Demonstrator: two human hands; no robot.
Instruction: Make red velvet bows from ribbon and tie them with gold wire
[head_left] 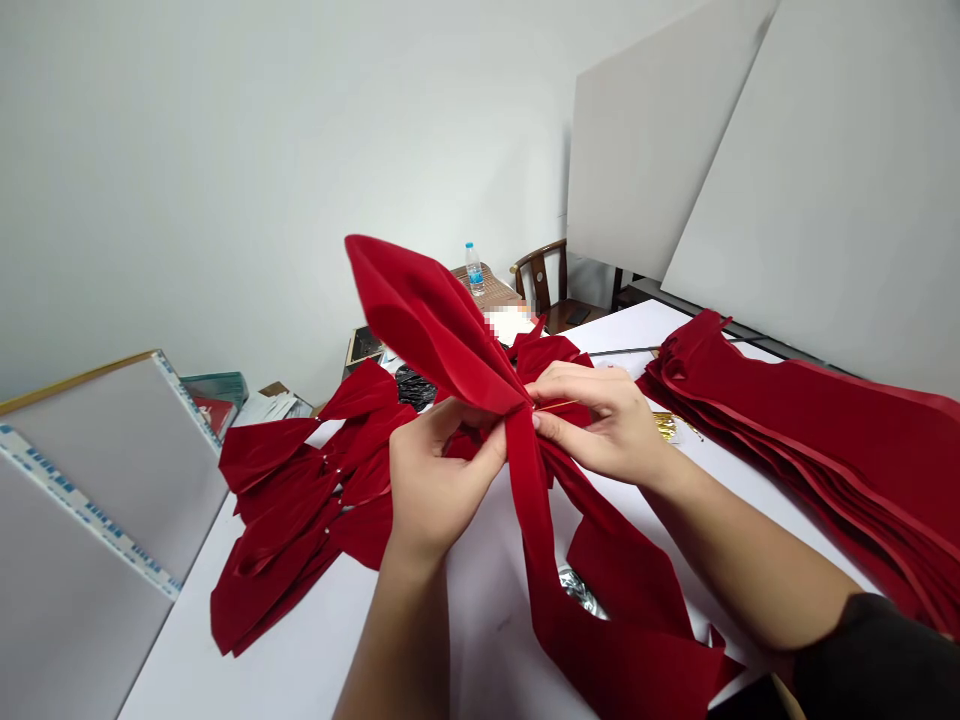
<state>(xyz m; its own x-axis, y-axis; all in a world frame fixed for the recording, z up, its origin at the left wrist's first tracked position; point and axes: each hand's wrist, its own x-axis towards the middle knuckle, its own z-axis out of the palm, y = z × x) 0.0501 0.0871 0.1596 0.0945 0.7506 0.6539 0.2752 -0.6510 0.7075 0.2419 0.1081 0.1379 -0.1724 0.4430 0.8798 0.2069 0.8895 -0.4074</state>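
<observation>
A red velvet bow [427, 320] is held up over the white table, its loops up to the left and its long tails hanging down to the front. My left hand [435, 480] is closed on the gathered middle of the bow, thumb toward me. Against that same middle, my right hand [611, 420] pinches a thin gold tie [559, 404], which shows between thumb and fingers. How the tie runs behind the gathered cloth is hidden. Partly under the hanging tails lies a shiny silver thing [581, 590].
Several finished-looking red bows [277, 490] lie piled on the left. A stack of flat red fabric strips [810, 430] spreads along the right, beside a bunch of gold ties [665, 426]. Behind are a water bottle [474, 270] and a wooden chair [541, 282]; white boards [660, 130] lean at right.
</observation>
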